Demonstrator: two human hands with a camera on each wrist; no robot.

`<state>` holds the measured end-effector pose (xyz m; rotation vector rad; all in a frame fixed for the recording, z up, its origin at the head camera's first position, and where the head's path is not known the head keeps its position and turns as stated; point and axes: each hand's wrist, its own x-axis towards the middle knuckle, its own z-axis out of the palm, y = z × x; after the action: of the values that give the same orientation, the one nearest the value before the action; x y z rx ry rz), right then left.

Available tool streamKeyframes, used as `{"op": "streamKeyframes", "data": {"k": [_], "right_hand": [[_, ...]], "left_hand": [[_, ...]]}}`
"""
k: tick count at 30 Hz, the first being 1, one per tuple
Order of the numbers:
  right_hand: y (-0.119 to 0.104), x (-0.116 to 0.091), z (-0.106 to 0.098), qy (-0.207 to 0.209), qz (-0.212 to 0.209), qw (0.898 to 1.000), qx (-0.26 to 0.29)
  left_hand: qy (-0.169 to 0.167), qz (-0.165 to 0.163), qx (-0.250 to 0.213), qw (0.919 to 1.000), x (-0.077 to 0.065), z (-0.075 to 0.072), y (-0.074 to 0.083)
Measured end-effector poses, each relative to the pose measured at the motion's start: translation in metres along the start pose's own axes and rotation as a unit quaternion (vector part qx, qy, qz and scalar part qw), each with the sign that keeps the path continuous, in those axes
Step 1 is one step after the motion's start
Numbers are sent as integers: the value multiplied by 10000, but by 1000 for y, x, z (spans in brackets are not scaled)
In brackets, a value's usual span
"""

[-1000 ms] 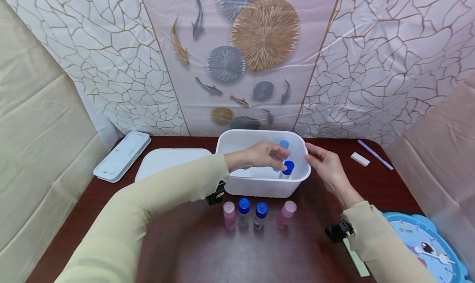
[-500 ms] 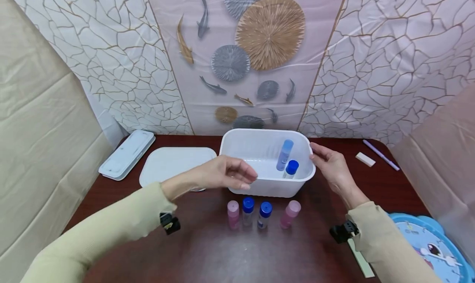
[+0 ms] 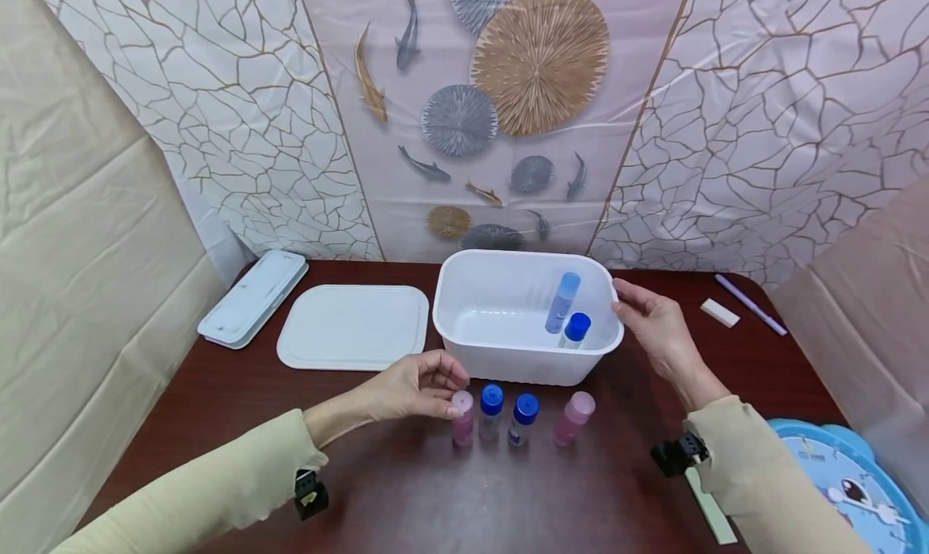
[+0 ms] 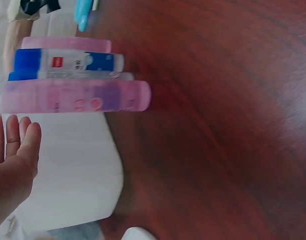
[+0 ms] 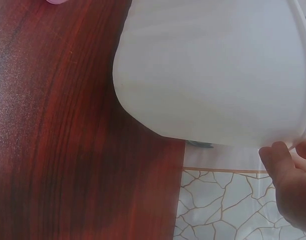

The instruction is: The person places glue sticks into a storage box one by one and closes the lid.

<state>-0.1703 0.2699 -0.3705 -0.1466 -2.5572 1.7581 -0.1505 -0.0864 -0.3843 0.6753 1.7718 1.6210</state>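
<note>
My left hand (image 3: 417, 389) reaches to the leftmost pink glue stick (image 3: 463, 431), thumb tip right at its cap. In the left wrist view its fingers are extended, near the cap end of the pink stick. Two clear glue sticks with blue caps (image 3: 490, 401) and another pink glue stick (image 3: 573, 418) stand upright in the same row. Behind them is a white plastic bin (image 3: 518, 366), holding a light blue glue stick (image 3: 562, 304) and a blue-capped glue stick (image 3: 576, 328) at its right end. My right hand (image 3: 662, 336) pinches the bin's right rim between thumb and fingers.
A white lid (image 3: 353, 326) lies left of the bin, with a white flat case (image 3: 252, 298) beyond it. An eraser (image 3: 720, 312) and a purple pen (image 3: 751, 304) lie at right. A blue clock (image 3: 842, 481) and a pale green strip (image 3: 711, 506) sit near the right forearm.
My left hand has come out of the bin empty and moved left and down to the leftmost pink glue stick. The right hand has stayed on the bin's rim.
</note>
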Motion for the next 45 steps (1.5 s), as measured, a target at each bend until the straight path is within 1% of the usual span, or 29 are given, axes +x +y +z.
{"op": "streamKeyframes", "data": {"k": [5,10,13,16,18,21,23,25,29,31,33,35,37,38,40,43,45], "right_hand": [[-1,0,-1,7,58,9999,-130],[0,0,-2,-3,30,10000,-27],[1,0,-1,-3,44,10000,15],[0,1,-1,-23,124,9999,-64],[-1,1,0,-41,197,9997,-133],[-2,1,0,-41,236,9995,-185],[-3,1,0,-22,220,9995,-213],[-3,1,0,-15,191,9995,-231],[-1,1,-1,-54,160,9995,-277],[-1,1,-2,-79,146,9995,-279],[-1,0,-3,-74,127,9995,-279],[0,0,-3,-69,125,9996,-247],[0,0,-3,-55,124,9997,-220],[0,-1,-3,-56,120,9997,-191],[1,0,-2,-60,107,9998,-138],[1,0,-2,-58,75,9999,-95],[1,0,-2,-42,71,9999,-114]], "left_hand": [[5,-62,44,10000,1,5,-11],[122,202,185,9996,3,8,-23],[226,301,218,9991,3,10,-28],[339,310,224,9987,3,11,-30],[338,294,274,9986,1,9,-28],[215,382,475,9979,-1,3,-19],[123,507,694,9962,-1,-4,-7],[160,555,899,9943,-1,-13,10],[488,607,1173,9900,5,-32,51],[691,682,1165,9884,12,-40,70],[880,733,961,9888,21,-44,87],[1123,727,686,9886,34,-46,98],[1352,687,363,9878,49,-45,104],[1447,681,275,9867,56,-44,104],[1586,721,253,9844,72,-41,101],[1599,782,329,9835,93,-35,89],[1566,737,416,9840,107,-31,79]]}}
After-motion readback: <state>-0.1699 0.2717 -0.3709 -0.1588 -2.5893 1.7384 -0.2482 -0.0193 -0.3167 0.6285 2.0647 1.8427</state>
